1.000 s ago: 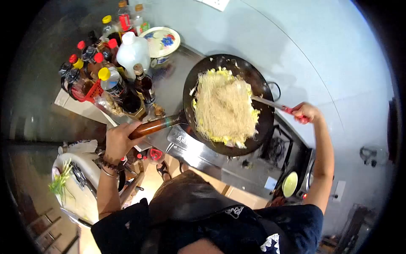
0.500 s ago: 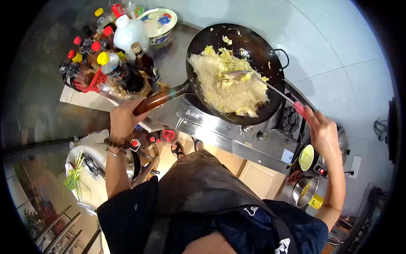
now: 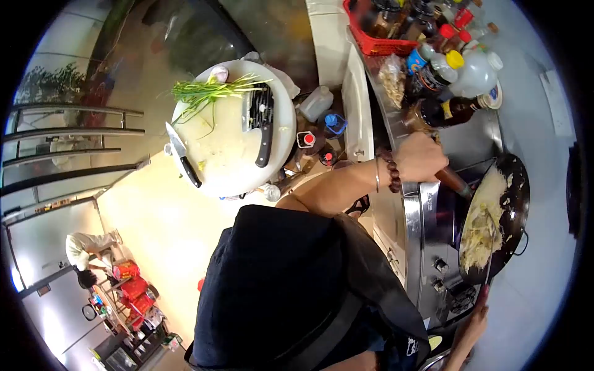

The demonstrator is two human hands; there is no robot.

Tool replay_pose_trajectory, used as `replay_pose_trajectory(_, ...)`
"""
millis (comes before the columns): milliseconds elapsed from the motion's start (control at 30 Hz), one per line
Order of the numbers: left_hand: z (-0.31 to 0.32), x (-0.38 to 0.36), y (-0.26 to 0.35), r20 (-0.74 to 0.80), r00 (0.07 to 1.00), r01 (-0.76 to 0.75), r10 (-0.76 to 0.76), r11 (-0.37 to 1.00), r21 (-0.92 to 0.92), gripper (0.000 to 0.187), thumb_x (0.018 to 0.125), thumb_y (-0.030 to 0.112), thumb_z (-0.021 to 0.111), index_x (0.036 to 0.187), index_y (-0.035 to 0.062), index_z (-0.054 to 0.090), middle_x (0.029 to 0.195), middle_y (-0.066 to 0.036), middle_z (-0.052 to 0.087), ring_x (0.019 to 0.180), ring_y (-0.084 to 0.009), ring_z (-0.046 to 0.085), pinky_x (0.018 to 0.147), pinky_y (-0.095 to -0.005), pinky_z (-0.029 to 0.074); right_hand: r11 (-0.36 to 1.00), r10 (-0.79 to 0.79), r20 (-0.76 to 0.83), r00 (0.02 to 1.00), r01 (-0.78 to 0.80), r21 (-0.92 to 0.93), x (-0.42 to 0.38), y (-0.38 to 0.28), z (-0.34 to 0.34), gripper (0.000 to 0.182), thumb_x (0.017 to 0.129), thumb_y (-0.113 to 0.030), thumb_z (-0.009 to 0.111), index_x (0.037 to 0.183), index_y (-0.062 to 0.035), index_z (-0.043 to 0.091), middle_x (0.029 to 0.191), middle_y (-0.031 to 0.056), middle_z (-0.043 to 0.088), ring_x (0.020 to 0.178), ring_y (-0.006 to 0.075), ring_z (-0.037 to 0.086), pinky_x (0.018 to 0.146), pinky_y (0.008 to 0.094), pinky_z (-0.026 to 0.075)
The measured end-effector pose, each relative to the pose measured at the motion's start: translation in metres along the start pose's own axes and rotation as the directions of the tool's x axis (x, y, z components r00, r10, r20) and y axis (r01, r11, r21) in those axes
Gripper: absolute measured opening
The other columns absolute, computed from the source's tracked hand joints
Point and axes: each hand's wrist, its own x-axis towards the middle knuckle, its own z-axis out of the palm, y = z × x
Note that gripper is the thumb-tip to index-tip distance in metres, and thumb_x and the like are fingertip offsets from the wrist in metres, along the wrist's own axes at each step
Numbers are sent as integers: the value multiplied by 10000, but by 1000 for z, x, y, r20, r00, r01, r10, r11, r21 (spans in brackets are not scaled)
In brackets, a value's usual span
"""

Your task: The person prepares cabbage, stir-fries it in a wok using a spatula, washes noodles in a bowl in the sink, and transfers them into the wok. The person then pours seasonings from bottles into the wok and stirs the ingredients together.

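Observation:
My left hand [image 3: 422, 157], a beaded bracelet at its wrist, is closed around the wooden handle [image 3: 455, 183] of a dark wok [image 3: 516, 191]. Pale noodles with yellow-green shreds [image 3: 482, 226] lie in the wok, over the stove [image 3: 427, 247]. At the lower right, my right hand [image 3: 475, 321] is closed on the pink handle of a spatula [image 3: 489, 272], whose head rests among the noodles.
A round cutting board [image 3: 229, 148] holds green onions [image 3: 213, 91], a cleaver [image 3: 265, 133] and a knife [image 3: 180, 151]. Bottles [image 3: 461, 114] and a red basket [image 3: 380, 44] crowd the counter. Another person [image 3: 90, 250] bends over at the far left.
The view has swung to the left, bringing the whole cutting board and another person into sight. The wok and both hands now appear farther right; both grips are unchanged.

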Motion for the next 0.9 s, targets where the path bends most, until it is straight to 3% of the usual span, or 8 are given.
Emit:
replay_pose_trajectory(100, 9, -1, -5, -59, 998, -24, 25, 1000, 15, 254, 639, 323, 711, 711, 92, 631, 628, -94, 606, 642, -271, 620, 569, -384, 474, 993, -41, -15, 999, 39, -110, 41, 4, -1, 449, 870, -19, 364, 1309, -96, 421, 1158, 188, 552, 985, 314, 568, 814, 354, 454)
replay_pose_trajectory(133, 9, -3, -7, -91, 995, -43, 43, 999, 2, 244, 634, 313, 712, 707, 93, 634, 625, -87, 609, 636, -268, 621, 560, -387, 474, 975, -220, -128, 967, 216, -44, 38, 0, -15, 512, 817, -1, 390, 1316, -110, 416, 1069, 191, 572, 908, 336, 575, 752, 387, 467)
replay_pose_trajectory(433, 31, 4, -1, -167, 986, 28, -23, 999, 29, 150, 590, 240, 689, 636, 107, 638, 599, -68, 616, 610, -236, 627, 501, -365, 457, 948, 7, -13, 1000, -11, -318, 3, -18, -34, 609, 759, 71, 357, 1327, -143, 408, 1096, 192, 563, 897, 348, 564, 776, 404, 443)
replay_pose_trajectory(533, 31, -1, 4, -130, 986, 109, -101, 993, 49, 185, 589, 269, 698, 657, 109, 638, 636, -55, 614, 676, -214, 622, 564, -349, 461, 953, -9, -9, 1000, 6, -302, 31, -29, -21, 652, 732, 102, 347, 1337, -137, 395, 1133, 198, 556, 913, 345, 560, 794, 405, 435)
replay_pose_trajectory(633, 9, -29, 5, -304, 952, 45, -33, 999, 31, 376, 594, 384, 705, 857, 128, 625, 891, -45, 576, 894, -203, 546, 735, -365, 435, 942, 57, 53, 997, -36, -332, 43, -29, -43, 663, 716, 107, 352, 1327, -142, 415, 1202, 147, 544, 920, 328, 562, 818, 381, 428)
replay_pose_trajectory(700, 5, -77, -13, -690, 714, 241, -121, 967, 80, 361, 638, 283, 687, 963, 145, 612, 963, -43, 574, 933, -230, 534, 772, -418, 430, 906, -4, 57, 998, 28, -423, 27, -37, -67, 599, 744, -25, 423, 1330, -145, 411, 1044, 184, 589, 801, 317, 601, 719, 402, 464)
replay_pose_trajectory(767, 7, -179, -60, -694, 517, 654, -501, 754, -57, 303, 724, 186, 609, 1007, 81, 580, 1017, -122, 565, 943, -282, 538, 836, -430, 414, 872, -36, 25, 999, 44, -487, 22, -10, -56, 547, 776, -143, 461, 1313, -248, 441, 847, 208, 637, 602, 305, 601, 590, 433, 468)
replay_pose_trajectory(900, -12, -350, -104, -823, 26, 987, -567, 145, -69, 560, 804, 256, 603, 1232, -47, 405, 1236, -335, 365, 1155, -471, 358, 984, -503, 294, 902, -40, -5, 999, 34, -431, 21, -6, -42, 550, 771, -138, 466, 1311, -242, 444, 829, 204, 636, 588, 302, 591, 578, 425, 463)
